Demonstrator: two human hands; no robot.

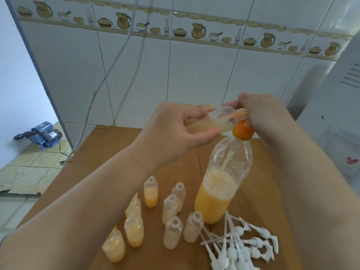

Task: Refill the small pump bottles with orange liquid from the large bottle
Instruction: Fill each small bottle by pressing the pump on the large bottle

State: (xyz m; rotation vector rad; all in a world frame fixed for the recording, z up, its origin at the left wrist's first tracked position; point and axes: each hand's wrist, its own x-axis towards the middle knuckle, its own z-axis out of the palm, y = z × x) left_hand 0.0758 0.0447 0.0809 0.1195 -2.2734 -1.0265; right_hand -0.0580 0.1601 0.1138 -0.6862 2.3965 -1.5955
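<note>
The small bottle (209, 121) lies sideways in the air, clear with a pale orange film inside, its mouth meeting the spout (240, 114) above the big bottle's (222, 182) orange cap (243, 131). The left hand (175, 127) holds its body, fingers curled round it; the right hand (261, 115) pinches the spout. Below the fingers the big bottle stands about half full on the counter (175, 166). Open small bottles (173, 232) crowd beneath the left forearm, white pumps (243, 244) heaped beside them near the counter's front; bare counter lies behind.

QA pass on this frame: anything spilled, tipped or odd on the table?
No spill visible. The small bottles stand upright and uncapped, filled unevenly. The pump tops lie in a loose heap beside the large bottle, whose upper inside wall is streaked with residue.
</note>
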